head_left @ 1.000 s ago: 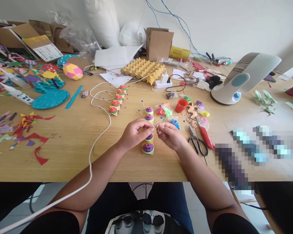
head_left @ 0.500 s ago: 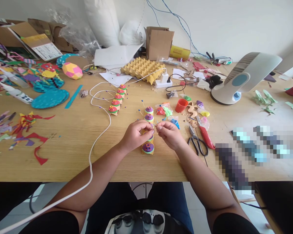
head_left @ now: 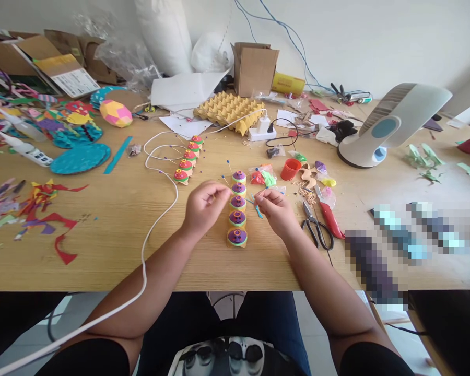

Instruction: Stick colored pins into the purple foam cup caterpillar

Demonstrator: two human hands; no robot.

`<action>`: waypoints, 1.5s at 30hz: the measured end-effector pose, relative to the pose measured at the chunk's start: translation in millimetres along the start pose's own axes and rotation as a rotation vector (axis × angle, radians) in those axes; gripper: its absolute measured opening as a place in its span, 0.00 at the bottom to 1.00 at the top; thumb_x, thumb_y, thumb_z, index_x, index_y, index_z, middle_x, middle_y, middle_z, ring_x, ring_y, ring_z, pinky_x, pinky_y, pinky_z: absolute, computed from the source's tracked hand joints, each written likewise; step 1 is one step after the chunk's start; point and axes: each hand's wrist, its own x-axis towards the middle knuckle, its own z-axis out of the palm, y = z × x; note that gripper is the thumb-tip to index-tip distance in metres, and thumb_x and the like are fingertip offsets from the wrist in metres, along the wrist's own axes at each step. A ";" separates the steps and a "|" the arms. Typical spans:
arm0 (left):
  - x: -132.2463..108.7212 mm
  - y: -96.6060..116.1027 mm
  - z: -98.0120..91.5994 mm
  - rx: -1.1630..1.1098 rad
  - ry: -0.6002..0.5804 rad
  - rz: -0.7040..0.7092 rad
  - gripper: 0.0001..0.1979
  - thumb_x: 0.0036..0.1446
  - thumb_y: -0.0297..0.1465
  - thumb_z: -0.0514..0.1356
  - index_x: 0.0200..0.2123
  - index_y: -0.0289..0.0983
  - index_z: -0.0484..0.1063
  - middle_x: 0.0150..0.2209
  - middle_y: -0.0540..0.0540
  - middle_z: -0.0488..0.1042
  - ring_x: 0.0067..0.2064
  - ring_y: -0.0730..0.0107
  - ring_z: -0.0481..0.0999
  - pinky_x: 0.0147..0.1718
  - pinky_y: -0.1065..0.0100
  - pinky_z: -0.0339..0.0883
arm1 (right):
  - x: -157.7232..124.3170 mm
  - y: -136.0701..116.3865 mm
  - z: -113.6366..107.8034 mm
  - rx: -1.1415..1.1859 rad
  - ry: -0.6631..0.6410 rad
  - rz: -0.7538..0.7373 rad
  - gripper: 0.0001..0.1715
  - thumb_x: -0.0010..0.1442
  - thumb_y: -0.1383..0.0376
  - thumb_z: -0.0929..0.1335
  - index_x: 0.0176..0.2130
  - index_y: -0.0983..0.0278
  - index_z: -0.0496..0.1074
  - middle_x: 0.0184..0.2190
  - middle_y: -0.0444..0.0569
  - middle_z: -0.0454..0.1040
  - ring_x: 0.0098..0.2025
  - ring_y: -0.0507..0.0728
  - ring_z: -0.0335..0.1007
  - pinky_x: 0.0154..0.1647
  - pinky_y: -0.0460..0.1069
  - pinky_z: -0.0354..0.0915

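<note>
A row of egg-carton cups (head_left: 237,218) topped with purple and green clay stretches away from me between my hands. Thin sticks with blue ball tips (head_left: 227,163) poke out near its far end. To the left of the row, my left hand (head_left: 206,208) is closed in a pinch beside the second cup from the far end. My right hand (head_left: 277,210) pinches just right of the row; whatever lies between either set of fingertips is too small to make out. Thin blue pieces (head_left: 259,211) show by the right fingertips.
A second row with red and green clay (head_left: 188,159) stands back left. Scissors (head_left: 317,227), a red-handled knife (head_left: 332,222), a red cup (head_left: 291,168) and clay bags lie right. A white cable (head_left: 145,250) crosses my left arm. A white fan (head_left: 387,130) stands farther right.
My hands have drawn apart from above the middle of the row, the left one leftward and slightly away, the right one slightly rightward. The middle cups are uncovered now.
</note>
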 end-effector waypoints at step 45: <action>3.3 -27.2 2.2 0.735 -0.475 0.358 0.31 0.58 0.25 0.62 0.64 0.43 0.63 0.53 0.39 0.77 0.69 0.47 0.58 0.68 0.30 0.33 | 22.5 25.3 -2.8 -0.586 0.152 -0.079 0.10 0.53 0.58 0.72 0.32 0.62 0.81 0.25 0.46 0.75 0.28 0.54 0.64 0.29 0.48 0.56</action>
